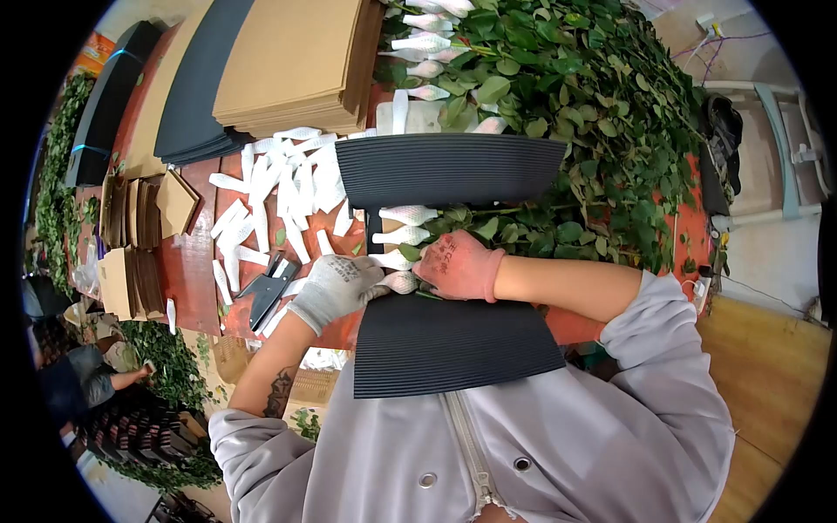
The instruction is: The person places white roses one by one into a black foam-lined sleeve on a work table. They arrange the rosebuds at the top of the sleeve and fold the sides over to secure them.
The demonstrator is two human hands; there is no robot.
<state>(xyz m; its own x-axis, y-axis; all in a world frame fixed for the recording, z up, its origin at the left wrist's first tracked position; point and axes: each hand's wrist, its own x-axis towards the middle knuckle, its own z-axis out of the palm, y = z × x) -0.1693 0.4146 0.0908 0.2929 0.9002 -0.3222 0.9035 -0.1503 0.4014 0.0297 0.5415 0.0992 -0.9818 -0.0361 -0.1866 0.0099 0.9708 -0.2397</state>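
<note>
My left hand, in a whitish glove, has its fingertips closed on the tip of a rose whose bud wears a white foam net. My right hand, in a red glove, is closed at the base of that bud; its fingers hide most of the stem. Just beyond lie more netted roses in a row, buds pointing left. They rest on a black corrugated sheet, one flap of which stands behind them. The near flap extends toward my body.
Loose white foam nets and a black stapler lie left on the red table. Stacked brown cardboard and black sheets stand behind. Leafy rose stems pile up right. Another person is at lower left.
</note>
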